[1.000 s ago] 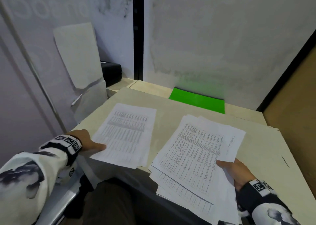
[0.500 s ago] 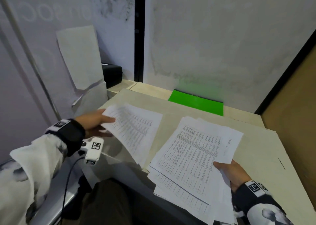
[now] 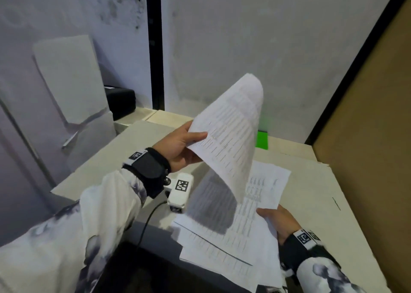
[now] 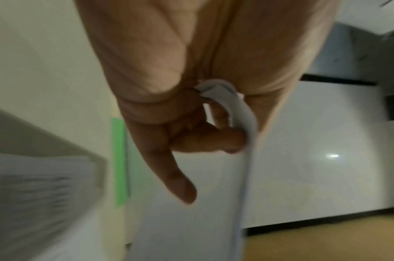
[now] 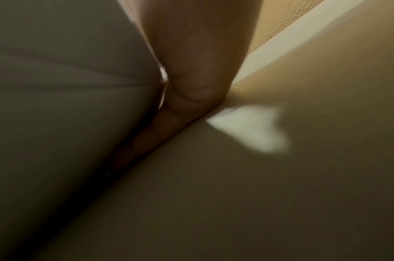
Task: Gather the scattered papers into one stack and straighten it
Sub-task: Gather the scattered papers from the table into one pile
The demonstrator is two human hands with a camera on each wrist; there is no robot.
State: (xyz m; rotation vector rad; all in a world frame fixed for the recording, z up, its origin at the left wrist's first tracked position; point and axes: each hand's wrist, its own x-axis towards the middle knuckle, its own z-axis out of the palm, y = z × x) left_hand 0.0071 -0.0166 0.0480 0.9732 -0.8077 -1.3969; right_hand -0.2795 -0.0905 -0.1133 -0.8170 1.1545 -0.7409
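My left hand (image 3: 184, 142) pinches the left edge of a few printed sheets (image 3: 231, 132) and holds them lifted and curled in the air above the table. In the left wrist view the sheets' edge (image 4: 242, 116) runs between thumb and fingers of that left hand (image 4: 204, 123). Below lies a loose pile of printed papers (image 3: 233, 230), hanging over the table's near edge. My right hand (image 3: 275, 219) grips the pile's right side, thumb on top. The right wrist view is dark, showing only the right hand (image 5: 191, 88) between paper and table.
The beige table (image 3: 315, 192) meets a grey wall at the back. A green sheet (image 3: 262, 139) lies at the far edge, mostly hidden by the lifted papers. A black box (image 3: 121, 102) and leaning white boards (image 3: 71, 81) stand at the left. A brown panel (image 3: 367, 114) closes the right.
My left hand has picked the left sheets up off the table and carried them up and to the right, over the pile. The right hand keeps its hold on the pile.
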